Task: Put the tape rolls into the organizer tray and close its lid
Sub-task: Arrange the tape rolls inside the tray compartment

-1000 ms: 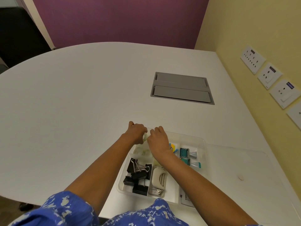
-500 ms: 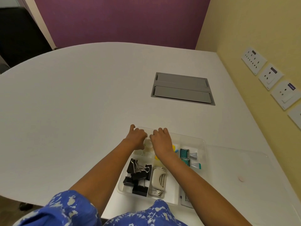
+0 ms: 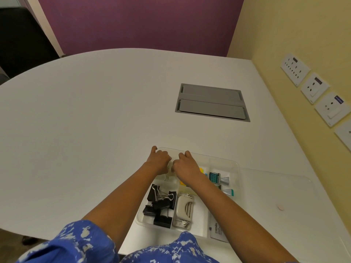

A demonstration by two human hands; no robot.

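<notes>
A clear organizer tray [image 3: 234, 164] lies on the white table near me. Its clear lid [image 3: 275, 188] lies open flat to the right of it. My left hand [image 3: 158, 160] and my right hand [image 3: 185, 167] are side by side over the tray's far left compartment, fingers curled. Between them shows a sliver of a pale, clear tape roll [image 3: 170, 164], pinched by both hands. More clear tape rolls [image 3: 168, 177] lie in that compartment just below my hands, partly hidden by my wrists.
The tray also holds black binder clips [image 3: 159, 204], a beige hole punch [image 3: 185, 208], teal staple boxes [image 3: 214, 177], yellow sticky notes [image 3: 201, 170] and a white card [image 3: 217, 230]. A grey cable hatch [image 3: 211, 102] sits further back. Wall sockets [image 3: 315, 86] line the yellow wall on the right.
Both hands have drawn closer together and sunk a little into the far left compartment. The tape roll between them shows less than before.
</notes>
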